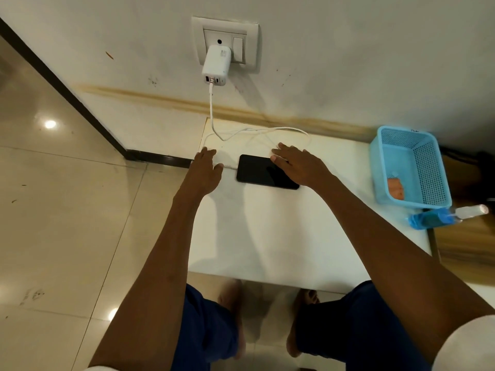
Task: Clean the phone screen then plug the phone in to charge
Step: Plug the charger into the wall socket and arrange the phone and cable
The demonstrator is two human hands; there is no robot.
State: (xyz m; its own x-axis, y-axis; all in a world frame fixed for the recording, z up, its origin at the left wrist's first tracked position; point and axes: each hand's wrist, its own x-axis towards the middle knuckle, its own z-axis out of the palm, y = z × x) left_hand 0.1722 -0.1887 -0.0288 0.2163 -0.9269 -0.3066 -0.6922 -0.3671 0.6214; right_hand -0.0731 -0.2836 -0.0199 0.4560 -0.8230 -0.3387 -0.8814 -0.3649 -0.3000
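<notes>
Black phone (263, 172) lies face up on the white table (267, 231), far centre; my right hand (300, 167) rests flat on it, fingers straight, likely steadying it. My left hand (206, 170), fingers relaxed, sits over the cable (257, 131) end beside its left edge. One phone, one charger (216, 66), one basket (409, 167), one spray bottle (447, 215)

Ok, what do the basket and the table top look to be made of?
The basket looks like moulded plastic, light blue: its walls are a fine regular perforated mesh under a solid rim. The table top is white, smooth and flat with a slight sheen, possibly laminate or painted board; the view cannot settle which.
</notes>
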